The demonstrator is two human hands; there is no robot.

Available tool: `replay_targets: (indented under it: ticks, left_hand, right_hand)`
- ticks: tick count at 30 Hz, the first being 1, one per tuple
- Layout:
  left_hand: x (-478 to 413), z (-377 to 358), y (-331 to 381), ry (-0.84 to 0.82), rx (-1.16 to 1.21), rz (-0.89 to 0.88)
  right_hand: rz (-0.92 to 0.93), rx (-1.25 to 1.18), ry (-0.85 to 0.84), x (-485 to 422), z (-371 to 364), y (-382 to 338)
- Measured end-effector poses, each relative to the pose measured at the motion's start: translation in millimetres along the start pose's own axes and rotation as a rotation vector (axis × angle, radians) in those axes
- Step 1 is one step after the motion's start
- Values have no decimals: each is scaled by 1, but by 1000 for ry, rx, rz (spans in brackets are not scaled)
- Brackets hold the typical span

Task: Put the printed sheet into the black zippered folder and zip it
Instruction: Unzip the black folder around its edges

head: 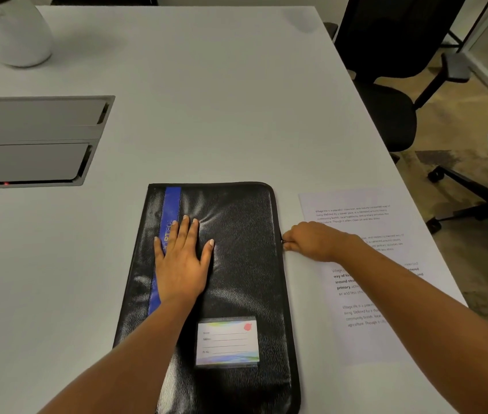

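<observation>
Head view: black zippered folder (236,279) lies flat and closed on the desk (207,115), with the blue strip (171,204) on my left and the name card (227,342) toward me. Left hand (181,258) rests palm-down on the cover, fingers (188,231) straight and spread, gripping nothing, only pressing. Right hand (311,240) is at the folder's right edge, about halfway along, its fingers curled together and pinched on the zip pull (282,241) (the pull is tiny here; I read the grip mostly from the curl). Printed sheet (365,204) is outside the folder, flat on the desk just right of it. It lies partly under my right forearm and close to the desk's right edge.

Judgement: the step in hand is running the zip open; the sheet has not gone in. I cannot tell which stretch of zip is already parted.

Risks from here:
- The pull drags the whole folder if the left palm lets up; the cover looks slick.
- My forearm lies across the sheet, so a sweep of that arm could crease it or push it off the desk.
- The zip may jam at the rounded far corner if I pull at an angle.
- The cover puckers by my palm, and that slack could catch in the teeth.
</observation>
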State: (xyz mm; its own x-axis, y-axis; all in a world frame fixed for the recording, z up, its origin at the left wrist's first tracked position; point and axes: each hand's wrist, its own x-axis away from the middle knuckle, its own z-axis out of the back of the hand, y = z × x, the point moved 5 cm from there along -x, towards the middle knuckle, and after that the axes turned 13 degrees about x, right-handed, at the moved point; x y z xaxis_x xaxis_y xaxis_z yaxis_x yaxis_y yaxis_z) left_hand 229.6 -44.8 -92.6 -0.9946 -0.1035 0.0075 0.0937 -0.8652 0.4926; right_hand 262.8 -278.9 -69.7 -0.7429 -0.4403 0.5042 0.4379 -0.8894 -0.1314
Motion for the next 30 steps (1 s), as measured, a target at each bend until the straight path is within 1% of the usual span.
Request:
replay_targets:
  ticks: [4, 7, 11, 15, 20, 26, 30]
  left_hand:
    - [1, 0, -2, 7, 4, 6]
    - [0, 0, -1, 10, -13, 14]
    - [1, 1, -1, 23, -9, 22]
    - [2, 1, -1, 23, -24, 23]
    - [2, 1, -1, 22, -22, 28]
    - [2, 1, 0, 21, -23, 28]
    - [2, 0, 0, 21, -36, 20]
  right_hand:
    - [-26, 54, 90, 3, -6, 0]
    - [-29, 47, 172, 8, -10, 0]
    - [-32, 34, 218, 12, -13, -3]
    - [-30, 27, 219, 13, -12, -2]
    - [27, 21, 167, 24, -23, -9]
    - [30, -21, 145, 28, -26, -11]
    - [20, 2, 115, 26, -25, -9]
